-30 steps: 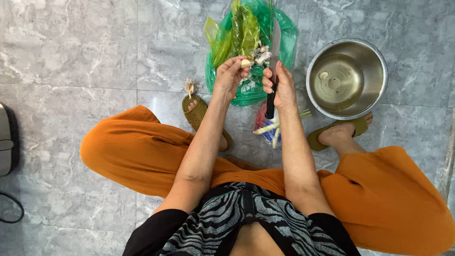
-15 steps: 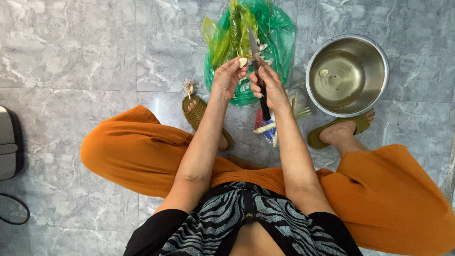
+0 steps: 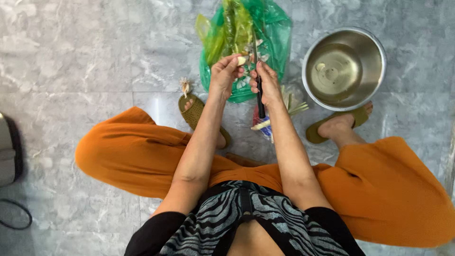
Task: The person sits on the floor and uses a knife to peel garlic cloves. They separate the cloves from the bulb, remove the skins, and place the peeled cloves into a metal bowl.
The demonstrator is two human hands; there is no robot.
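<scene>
Our left hand (image 3: pixel 226 71) pinched a small pale garlic clove (image 3: pixel 241 60) at its fingertips, while our right hand (image 3: pixel 266 84) was closed around the black handle of a slim steel knife (image 3: pixel 259 95), the blade pointing up beside the clove. Both hovered above a crumpled green plastic bag (image 3: pixel 275 28) on the grey marble floor (image 3: pixel 85 57). A round steel bowl (image 3: pixel 344 68) stood near, to the right.

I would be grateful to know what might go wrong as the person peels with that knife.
The knife in the right hand works close to the left hand fingers pinching a small pale clove; a slip might nick them. Peels may miss the green bag and litter the floor.
</scene>
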